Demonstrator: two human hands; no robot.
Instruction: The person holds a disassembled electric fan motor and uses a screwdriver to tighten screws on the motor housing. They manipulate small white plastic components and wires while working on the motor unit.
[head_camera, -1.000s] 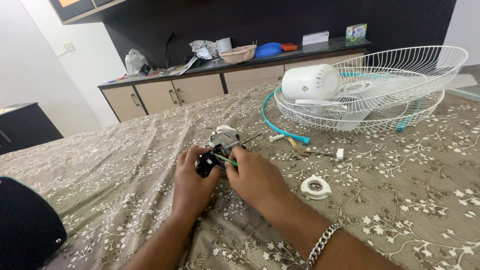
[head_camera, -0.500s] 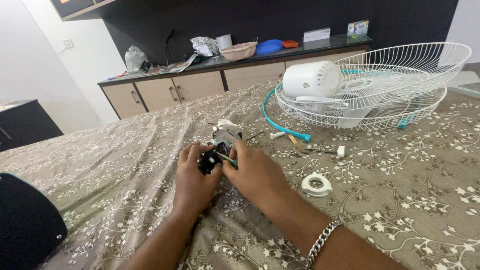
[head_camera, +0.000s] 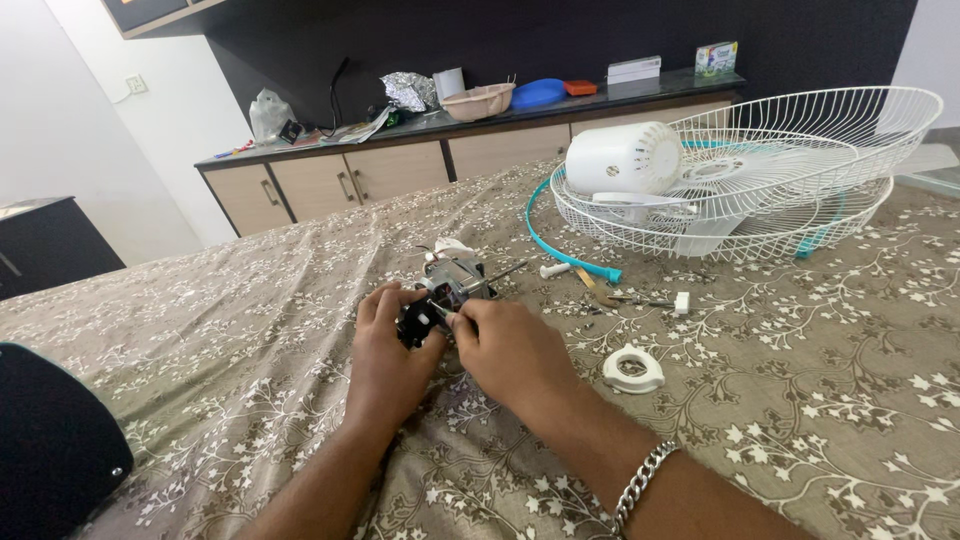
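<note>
A small metal fan motor (head_camera: 455, 280) with a shaft lies on the patterned bedspread (head_camera: 250, 330). My left hand (head_camera: 388, 355) grips a black part (head_camera: 413, 322) at the motor's near end. My right hand (head_camera: 512, 352), with a metal bracelet on its wrist, pinches the same spot from the right side. Both sets of fingertips meet at the black part; whether a tool is in the right fingers cannot be told.
Two white wire fan guards (head_camera: 790, 190) with a white motor cover (head_camera: 622, 158) and a teal ring (head_camera: 560, 250) lie at the back right. A white plastic ring (head_camera: 633, 369), screws and small parts (head_camera: 640, 298) lie nearby. A black object (head_camera: 50, 440) is at left. A cluttered sideboard (head_camera: 420, 160) stands behind.
Both hands stay on the motor; the fingers shifted slightly at the black part. The view moved a little.
</note>
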